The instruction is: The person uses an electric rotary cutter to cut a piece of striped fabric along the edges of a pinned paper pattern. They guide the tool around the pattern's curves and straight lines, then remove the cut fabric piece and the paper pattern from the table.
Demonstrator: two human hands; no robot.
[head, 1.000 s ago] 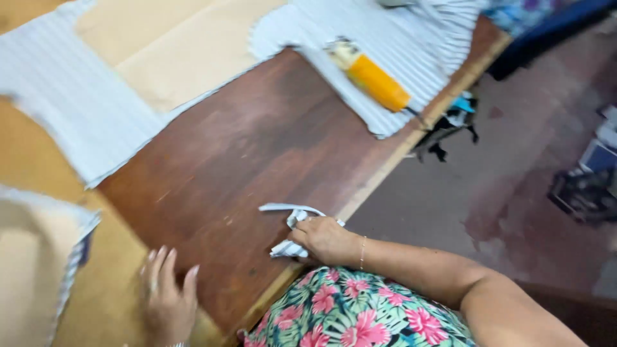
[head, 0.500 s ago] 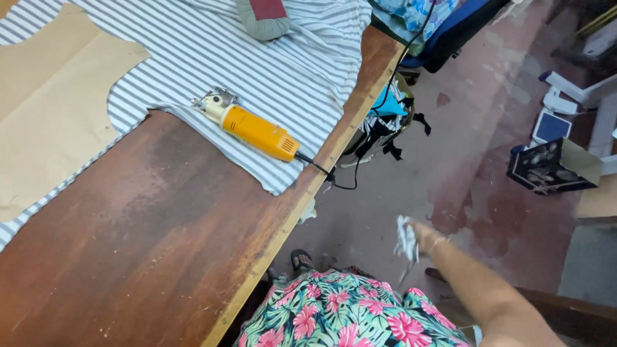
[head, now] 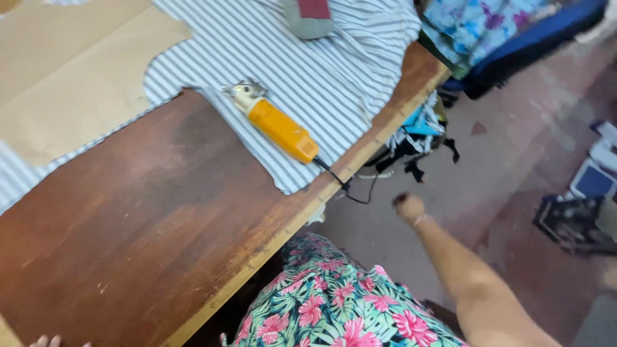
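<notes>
1. Surface [head: 148, 218]: a long brown wooden top, seen running from lower left to upper right, with its front edge above the floor [head: 514, 167].
2. Striped cloth [head: 308, 71]: grey-and-white fabric, spread over the far part of the surface and reaching its front edge.
3. Paper pattern [head: 77, 83]: a tan sheet, laid flat on the cloth at the upper left.
4. Floral garment [head: 334, 302]: worn by the person, seen at the bottom of the view just beside the surface edge.
5. Right arm [head: 469, 276]: stretched out over the floor, well apart from the surface.
6. Cutter [head: 276, 125]: an orange-bodied electric tool with a metal head, laid on the cloth near the front edge; its black cord [head: 340, 183] is hung over that edge.
7. Right hand [head: 409, 207]: held above the floor beside the cord, curled nearly closed; whether anything is gripped cannot be told.
8. Left hand [head: 48, 341]: only fingertips are shown at the bottom left edge, resting on the surface; its opening cannot be told, and nothing is seen in it.
</notes>
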